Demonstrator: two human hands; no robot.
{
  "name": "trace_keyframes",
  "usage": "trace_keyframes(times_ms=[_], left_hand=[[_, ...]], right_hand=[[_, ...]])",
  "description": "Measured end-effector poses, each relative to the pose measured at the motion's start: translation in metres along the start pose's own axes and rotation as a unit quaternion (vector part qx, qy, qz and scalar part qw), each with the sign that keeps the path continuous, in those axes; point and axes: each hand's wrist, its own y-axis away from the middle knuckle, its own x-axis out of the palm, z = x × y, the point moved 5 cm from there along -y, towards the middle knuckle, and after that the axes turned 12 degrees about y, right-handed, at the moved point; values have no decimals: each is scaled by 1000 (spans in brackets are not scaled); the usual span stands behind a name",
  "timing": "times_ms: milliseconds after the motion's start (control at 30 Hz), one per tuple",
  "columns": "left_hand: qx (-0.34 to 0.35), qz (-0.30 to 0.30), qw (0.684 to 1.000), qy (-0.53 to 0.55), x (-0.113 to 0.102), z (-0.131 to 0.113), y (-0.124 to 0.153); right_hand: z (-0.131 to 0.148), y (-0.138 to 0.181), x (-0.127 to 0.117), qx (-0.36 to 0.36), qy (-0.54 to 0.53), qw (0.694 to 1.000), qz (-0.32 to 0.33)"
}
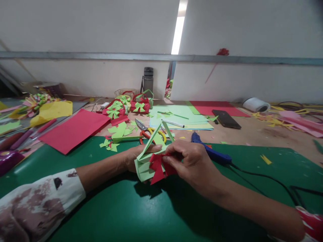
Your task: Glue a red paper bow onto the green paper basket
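Note:
A light green paper basket [145, 164] with a thin folded handle is held just above the dark green mat [126, 208]. My left hand [135, 157] grips it from behind, thumb along its top edge. My right hand [190, 163] pinches a red paper bow [157, 167] against the basket's front face.
A blue glue gun [213, 153] with a black cord lies right of my hands. Scissors [147, 131], green scraps and finished red-and-green baskets [140, 103] sit beyond. A red sheet [73, 129] lies at left; a black phone [226, 118], a paper stack and a grey bottle [148, 79] stand farther back.

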Motion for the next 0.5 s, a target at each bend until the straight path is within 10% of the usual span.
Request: trace_keyframes(times_ms=[500], left_hand=[[4, 20, 999, -35, 10, -2, 0]], right_hand=[[2, 1, 0, -22, 53, 998, -39]])
